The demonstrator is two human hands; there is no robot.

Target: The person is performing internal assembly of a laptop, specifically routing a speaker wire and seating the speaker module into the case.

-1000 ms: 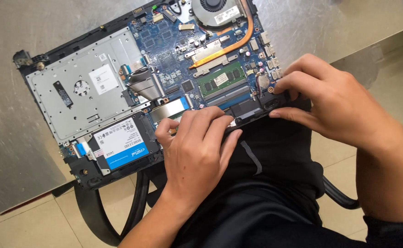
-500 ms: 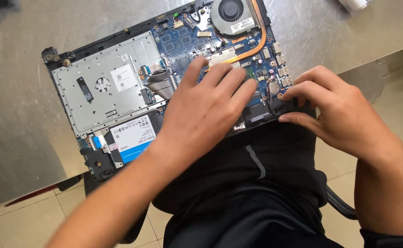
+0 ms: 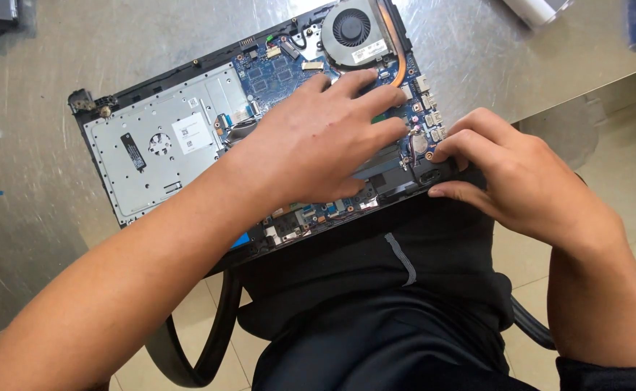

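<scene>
- The opened black laptop base (image 3: 151, 156) with blue circuit board lies bare on the scratched metal table (image 3: 35, 246), its cover already off.
- My left hand (image 3: 318, 141) lies spread flat on the board, below the round grey fan (image 3: 352, 29).
- My right hand (image 3: 510, 174) pinches the base's near right corner; parts remain mounted.

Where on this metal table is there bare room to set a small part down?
Bare metal table lies left of the opened laptop, and behind it toward the fan. It is crowded over the blue board, under the left hand and right hand.
</scene>
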